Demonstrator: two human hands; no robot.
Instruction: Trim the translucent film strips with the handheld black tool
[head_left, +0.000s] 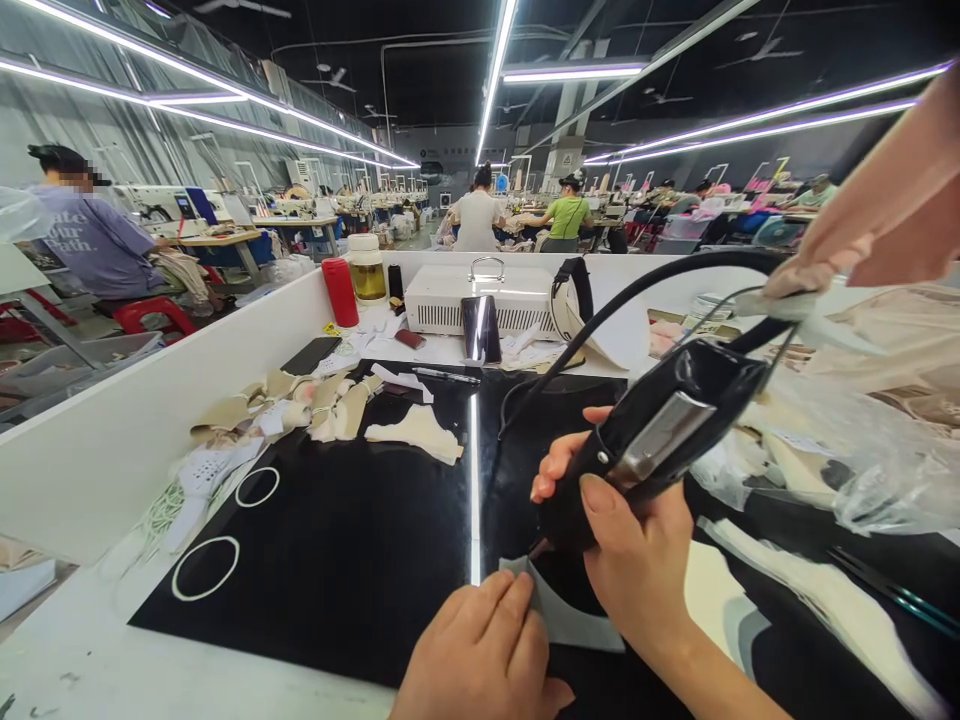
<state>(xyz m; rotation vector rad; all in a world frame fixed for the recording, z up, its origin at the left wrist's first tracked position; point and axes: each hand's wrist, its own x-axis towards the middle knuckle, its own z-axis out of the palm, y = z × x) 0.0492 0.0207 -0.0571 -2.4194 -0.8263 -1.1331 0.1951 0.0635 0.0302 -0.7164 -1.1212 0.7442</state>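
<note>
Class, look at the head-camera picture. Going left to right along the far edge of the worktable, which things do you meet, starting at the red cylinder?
red cylinder → jar of yellow liquid → small black container → white vented box → black strap loop

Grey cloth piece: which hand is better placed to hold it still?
Left, probably. The left hand lies with its fingers on the grey cloth piece, while the right hand is full, gripping the black tool with its tip at the cloth's edge.
</note>
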